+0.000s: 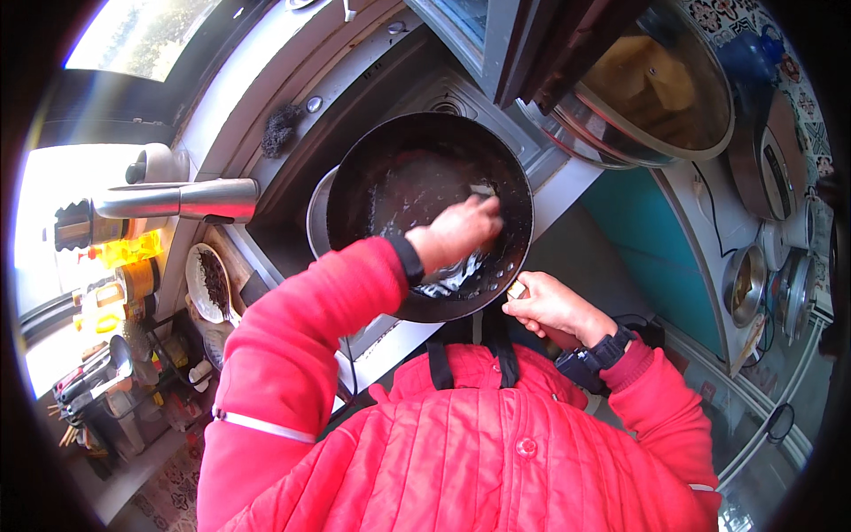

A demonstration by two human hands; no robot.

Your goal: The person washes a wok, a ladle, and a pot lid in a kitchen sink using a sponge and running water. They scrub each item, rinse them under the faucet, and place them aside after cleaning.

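A dark wok is over the sink, with water and some pale suds in its lower part. My left hand reaches inside it, blurred, fingers curled close to the inner wall. Something small and pale shows just beyond those fingertips; whether the hand grips it is unclear. At the wok's near right rim, my right hand is closed around the wok handle. A pale-rimmed vessel is partly hidden beneath the wok's left side.
To the left, a metal faucet extends toward the sink. A dark scouring pad lies on the sink ledge. Left also hold a white strainer or bowl and a utensil rack. Glass pot lids stand upper right.
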